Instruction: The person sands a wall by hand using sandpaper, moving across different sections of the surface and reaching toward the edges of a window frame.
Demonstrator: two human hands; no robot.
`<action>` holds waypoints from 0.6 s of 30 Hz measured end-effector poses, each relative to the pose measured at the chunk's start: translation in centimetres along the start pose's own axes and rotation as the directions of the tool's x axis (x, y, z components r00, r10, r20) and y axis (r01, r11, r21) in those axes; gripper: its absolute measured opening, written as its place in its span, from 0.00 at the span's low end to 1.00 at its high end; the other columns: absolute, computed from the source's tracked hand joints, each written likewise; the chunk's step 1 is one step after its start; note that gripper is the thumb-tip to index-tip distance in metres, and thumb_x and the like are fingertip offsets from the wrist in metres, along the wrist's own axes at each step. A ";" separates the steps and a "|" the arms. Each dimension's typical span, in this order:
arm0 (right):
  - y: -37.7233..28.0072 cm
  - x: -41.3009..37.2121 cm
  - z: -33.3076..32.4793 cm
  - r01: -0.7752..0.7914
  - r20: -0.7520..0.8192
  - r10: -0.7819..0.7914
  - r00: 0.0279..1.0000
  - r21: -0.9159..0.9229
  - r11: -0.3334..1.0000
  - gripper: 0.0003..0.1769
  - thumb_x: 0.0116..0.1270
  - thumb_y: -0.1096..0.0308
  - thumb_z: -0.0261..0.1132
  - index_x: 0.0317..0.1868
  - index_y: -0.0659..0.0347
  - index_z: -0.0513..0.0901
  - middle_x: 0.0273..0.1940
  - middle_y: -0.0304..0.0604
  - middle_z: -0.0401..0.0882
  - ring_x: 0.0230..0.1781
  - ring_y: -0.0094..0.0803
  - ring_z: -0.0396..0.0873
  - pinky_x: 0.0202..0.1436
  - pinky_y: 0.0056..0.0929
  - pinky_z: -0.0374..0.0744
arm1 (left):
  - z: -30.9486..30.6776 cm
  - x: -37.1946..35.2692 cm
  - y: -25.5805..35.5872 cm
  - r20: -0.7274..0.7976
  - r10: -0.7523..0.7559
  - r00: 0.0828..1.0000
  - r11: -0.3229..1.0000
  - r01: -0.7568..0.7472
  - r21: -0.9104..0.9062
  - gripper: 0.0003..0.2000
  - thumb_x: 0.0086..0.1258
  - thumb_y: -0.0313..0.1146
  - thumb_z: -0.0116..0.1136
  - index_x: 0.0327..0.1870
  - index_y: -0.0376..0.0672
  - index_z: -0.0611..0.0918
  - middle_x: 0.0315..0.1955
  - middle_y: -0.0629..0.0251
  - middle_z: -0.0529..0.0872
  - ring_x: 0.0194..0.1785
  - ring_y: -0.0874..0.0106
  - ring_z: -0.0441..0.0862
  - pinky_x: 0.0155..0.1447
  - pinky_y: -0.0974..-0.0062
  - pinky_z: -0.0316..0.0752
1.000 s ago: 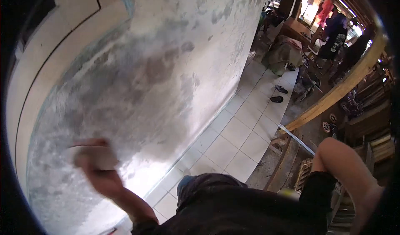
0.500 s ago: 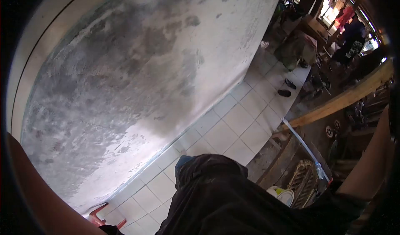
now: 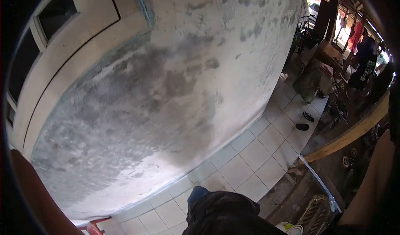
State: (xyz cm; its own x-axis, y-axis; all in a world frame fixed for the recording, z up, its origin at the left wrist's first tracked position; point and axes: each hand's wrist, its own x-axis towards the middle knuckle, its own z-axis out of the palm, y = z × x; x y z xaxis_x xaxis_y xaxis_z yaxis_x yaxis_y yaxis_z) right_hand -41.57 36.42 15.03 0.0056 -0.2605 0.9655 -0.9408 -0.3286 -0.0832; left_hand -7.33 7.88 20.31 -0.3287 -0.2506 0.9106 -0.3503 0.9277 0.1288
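Wall: the wall (image 3: 166, 97) fills the view ahead of the person; its surface is pale with broad, mottled grey patches (damp or bare cement, I cannot tell which); a pale frame (image 3: 91, 16) with dark panes borders it at upper left.
Left arm: the left arm (image 3: 39, 197) crosses the wall's lower-left edge; the left hand is out of frame, so I cannot tell its grip.
Right arm: the right arm (image 3: 373, 178) is bent, well apart from the wall on the far side of the tiles; the right hand is likewise out of sight, its grip impossible to tell.
Tiles: the tiled floor (image 3: 254, 156) runs along the wall's foot; a red stool (image 3: 95, 227) stands near the wall's lower-left end; two dark sandals (image 3: 302, 127) lie on the tiles, apart from the wall.
Beam: a wooden beam (image 3: 350, 137) slants beyond the tiles from the wall; a bucket (image 3: 293, 228), partly hidden, is also on that side.
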 end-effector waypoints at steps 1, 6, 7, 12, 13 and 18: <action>0.0 -0.1 0.1 -0.005 0.001 0.005 1.000 -0.005 1.000 0.11 0.73 0.64 0.57 0.48 0.59 0.81 0.42 0.36 0.82 0.45 0.28 0.78 0.50 0.32 0.74 | -0.1 -0.2 0.1 -0.001 -0.005 1.000 1.000 0.005 -0.002 0.24 0.67 0.37 0.56 0.61 0.35 0.68 0.52 0.48 0.79 0.57 0.56 0.77 0.66 0.56 0.70; 0.3 -0.1 0.5 -0.029 0.027 0.030 0.999 -0.014 0.999 0.10 0.74 0.66 0.56 0.47 0.61 0.81 0.41 0.37 0.82 0.45 0.29 0.78 0.50 0.32 0.75 | -0.2 0.5 -0.4 -0.015 -0.024 1.000 1.000 0.024 -0.017 0.25 0.68 0.38 0.56 0.62 0.36 0.67 0.52 0.48 0.80 0.56 0.56 0.78 0.65 0.57 0.70; 0.4 0.0 0.4 -0.032 0.026 0.033 0.999 -0.021 0.999 0.10 0.74 0.66 0.56 0.47 0.61 0.81 0.41 0.37 0.82 0.44 0.29 0.78 0.50 0.32 0.75 | -0.1 0.7 -0.6 -0.022 -0.022 1.000 0.999 0.022 -0.024 0.25 0.68 0.38 0.55 0.62 0.37 0.67 0.52 0.48 0.80 0.56 0.56 0.78 0.64 0.57 0.70; -0.1 0.5 0.6 -0.007 -0.024 0.006 1.000 -0.037 0.999 0.10 0.74 0.67 0.56 0.46 0.62 0.81 0.40 0.38 0.82 0.44 0.29 0.78 0.50 0.32 0.76 | -1.7 1.4 -0.6 -0.143 0.069 0.987 0.989 -0.087 -0.123 0.25 0.68 0.38 0.55 0.63 0.38 0.66 0.52 0.49 0.80 0.56 0.57 0.78 0.63 0.57 0.71; -0.3 0.8 0.6 -0.006 -0.030 0.005 1.000 -0.034 0.999 0.10 0.74 0.67 0.56 0.46 0.62 0.81 0.40 0.38 0.82 0.44 0.30 0.78 0.50 0.32 0.76 | -2.2 1.7 -0.3 -0.180 0.089 0.980 0.980 -0.118 -0.160 0.25 0.69 0.39 0.55 0.64 0.38 0.66 0.52 0.49 0.80 0.56 0.57 0.78 0.63 0.58 0.71; -4.1 3.5 -0.4 0.130 -0.097 -0.127 0.987 0.019 0.991 0.10 0.74 0.68 0.55 0.45 0.63 0.81 0.39 0.39 0.82 0.43 0.30 0.79 0.49 0.32 0.77 | -5.4 1.4 2.3 -0.527 0.081 0.846 0.865 -0.322 -0.385 0.26 0.69 0.39 0.55 0.65 0.39 0.64 0.52 0.49 0.80 0.56 0.57 0.78 0.62 0.58 0.72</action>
State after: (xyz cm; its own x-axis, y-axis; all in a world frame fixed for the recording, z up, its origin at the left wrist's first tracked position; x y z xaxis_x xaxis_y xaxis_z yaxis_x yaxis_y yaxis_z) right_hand -37.88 37.22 18.84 0.0926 -0.1274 0.9875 -0.9257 -0.3764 0.0382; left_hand -3.82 11.15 24.02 0.1560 0.0087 0.9877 0.1405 0.9896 -0.0310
